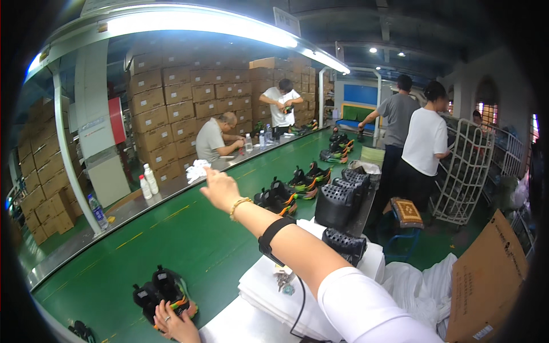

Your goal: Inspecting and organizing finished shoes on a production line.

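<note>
At the near left, my left hand [174, 323] is wrapped over the front of a pair of black sneakers [160, 288] with orange and green soles, standing on the green conveyor belt [131, 243]. A ring shows on one of its fingers. My right arm stretches forward across the belt, wearing a beaded bracelet [237, 208] and a black strap [273, 235]. Its hand [220, 188] is raised above the belt with fingers extended, holding nothing I can see. Beyond it lies a crumpled white cloth [198, 170] on the metal ledge. More black sneakers [275, 195] stand to the right of this hand.
Black perforated bins [337, 203] and stacked white sheets [274, 297] flank the belt. White bottles [150, 180] stand on the far ledge. Two people work across the belt; others stand at right near a wire cart [463, 171]. A cardboard box [486, 280] is at lower right.
</note>
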A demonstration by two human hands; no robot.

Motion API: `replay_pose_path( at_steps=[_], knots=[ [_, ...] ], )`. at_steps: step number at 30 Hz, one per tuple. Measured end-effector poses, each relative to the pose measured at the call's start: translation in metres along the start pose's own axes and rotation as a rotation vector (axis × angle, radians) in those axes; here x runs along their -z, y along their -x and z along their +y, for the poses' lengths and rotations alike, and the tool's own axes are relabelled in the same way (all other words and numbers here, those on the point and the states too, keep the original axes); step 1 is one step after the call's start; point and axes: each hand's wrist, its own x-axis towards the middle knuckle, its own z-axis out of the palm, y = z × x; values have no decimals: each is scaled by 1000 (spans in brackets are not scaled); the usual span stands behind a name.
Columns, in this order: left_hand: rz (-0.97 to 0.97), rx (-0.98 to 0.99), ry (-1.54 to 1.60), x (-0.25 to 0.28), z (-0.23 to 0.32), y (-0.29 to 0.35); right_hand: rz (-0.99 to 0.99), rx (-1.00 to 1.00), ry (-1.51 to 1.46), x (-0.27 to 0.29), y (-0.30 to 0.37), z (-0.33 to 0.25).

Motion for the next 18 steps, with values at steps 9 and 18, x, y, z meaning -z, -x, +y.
replay_pose_path(
  at_steps=[9, 18],
  knots=[
    [-123, -65, -34, 20, 3, -20, -248, -826, 308, -74, 29, 175],
    [-34, -19, -52, 4, 2, -22, -393, -694, 427, -126, 56, 235]
  ],
)
